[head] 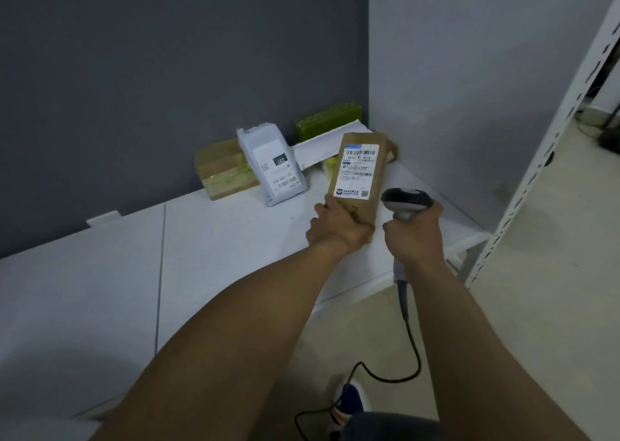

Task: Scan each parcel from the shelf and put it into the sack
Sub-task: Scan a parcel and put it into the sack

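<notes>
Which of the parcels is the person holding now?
The brown cardboard box with the white label, gripped by the left hand; the others lie on the shelf.

I see the white shelf [218, 239] carrying, beyond the left fingers [318, 209], a white mailer bag [273, 168] touching a taped brown box [224, 170], with a green box [327, 120] farther back.

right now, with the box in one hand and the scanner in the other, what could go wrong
The left hand grips only the near end of the brown parcel, so it might tip or slip. The scanner in the right hand sits low beside the parcel, away from the barcode at the label's far end, so a scan could miss. The cable loops down by the shoe and could snag.
</notes>
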